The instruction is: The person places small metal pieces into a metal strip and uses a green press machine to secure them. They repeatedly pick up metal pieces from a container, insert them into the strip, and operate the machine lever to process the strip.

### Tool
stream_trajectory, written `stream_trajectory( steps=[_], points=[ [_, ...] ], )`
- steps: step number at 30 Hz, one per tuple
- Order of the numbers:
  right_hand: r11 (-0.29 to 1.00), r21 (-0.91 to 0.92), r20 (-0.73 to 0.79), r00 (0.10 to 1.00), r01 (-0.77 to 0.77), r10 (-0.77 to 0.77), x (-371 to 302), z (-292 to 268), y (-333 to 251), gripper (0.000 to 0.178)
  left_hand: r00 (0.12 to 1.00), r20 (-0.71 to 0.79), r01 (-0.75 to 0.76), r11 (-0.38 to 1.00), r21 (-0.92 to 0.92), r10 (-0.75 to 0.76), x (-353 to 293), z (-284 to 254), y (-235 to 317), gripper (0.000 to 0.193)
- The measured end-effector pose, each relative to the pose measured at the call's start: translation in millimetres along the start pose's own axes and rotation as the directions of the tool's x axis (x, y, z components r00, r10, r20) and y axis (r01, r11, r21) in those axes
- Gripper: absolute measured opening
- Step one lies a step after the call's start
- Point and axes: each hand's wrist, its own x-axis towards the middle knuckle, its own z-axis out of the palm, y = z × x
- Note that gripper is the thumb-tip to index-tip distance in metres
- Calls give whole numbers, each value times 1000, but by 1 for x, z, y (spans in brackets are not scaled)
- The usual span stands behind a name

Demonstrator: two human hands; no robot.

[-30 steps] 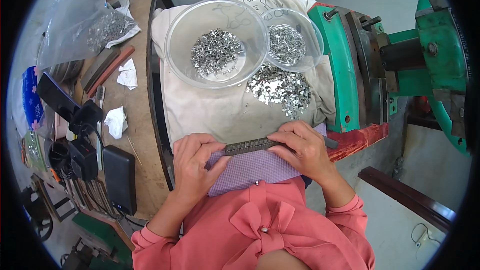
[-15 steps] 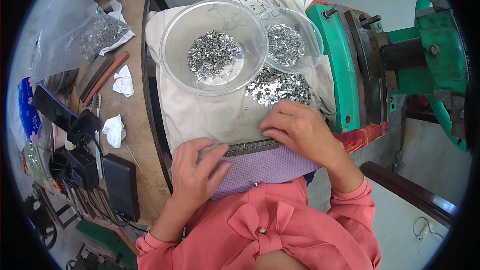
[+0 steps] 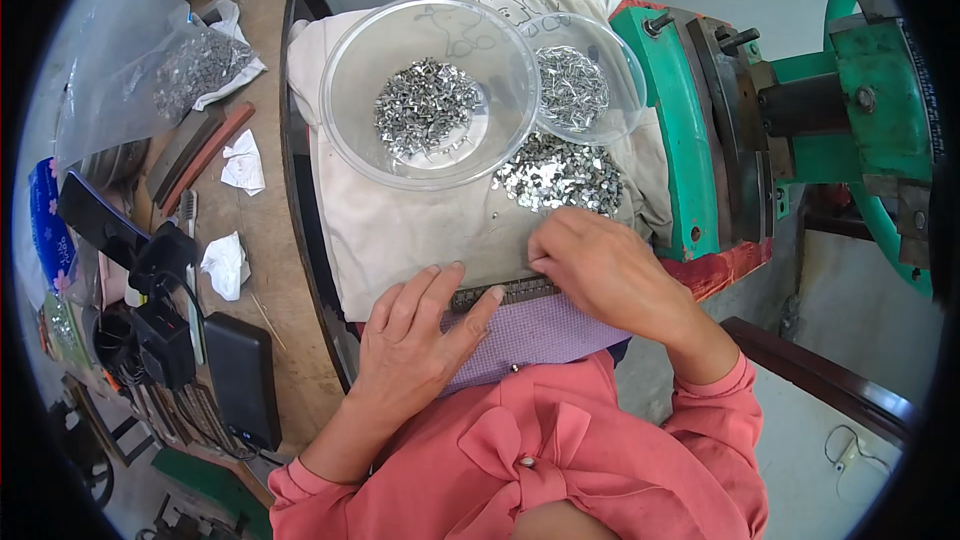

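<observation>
A narrow dark metal strip with a row of slots (image 3: 525, 290) lies along the near edge of the pale cloth, beside a purple woven cloth (image 3: 520, 330). My left hand (image 3: 415, 335) is closed around its left end, with the thumb on the near side and fingers on the far side. At the strip's right end, the fingers of my right hand (image 3: 605, 270) are bent together in a pinch; whatever is between them is hidden. Just beyond that hand lies a loose heap of small shiny metal pieces (image 3: 560, 175).
A large clear tub (image 3: 345, 145) and a smaller clear bowl (image 3: 630, 90) hold small metal parts on the pale cloth (image 3: 390, 230). Green machinery (image 3: 690, 160) stands at right. The wooden bench (image 3: 300, 340) at left carries a black power bank (image 3: 243, 380), tissues and sharpening stones.
My left hand has moved slightly right along the strip, its thumb now over the slots. My right hand's fingertips have drawn in closer together by the strip's right end.
</observation>
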Motion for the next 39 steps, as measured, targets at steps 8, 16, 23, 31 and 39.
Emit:
stream_trajectory(
  steps=[8, 16, 23, 31, 39],
  points=[
    [924, 338, -141, 961, -179, 238, -14, 3, 7, 9, 998, 54, -14, 1000, 6, 13, 0, -3, -1, 40],
    [812, 469, -6, 918, -348, 397, -15, 10, -4, 9, 998, 53, -33, 999, 39, 31, -2, 1, -2, 47],
    [936, 311, -96, 974, -167, 205, -16, 23, -4, 10, 998, 55, -38, 998, 46, 35, -3, 3, -2, 52],
    [955, 260, -146, 972, -140, 182, -18, 21, -4, 9, 999, 42, -22, 999, -24, 23, 0, 0, 0, 43],
    [998, 64, -177, 984, -7, 18, 22, 17, 3, 11, 997, 70, -37, 999, 17, 36, -1, 1, 0, 51]
  ],
)
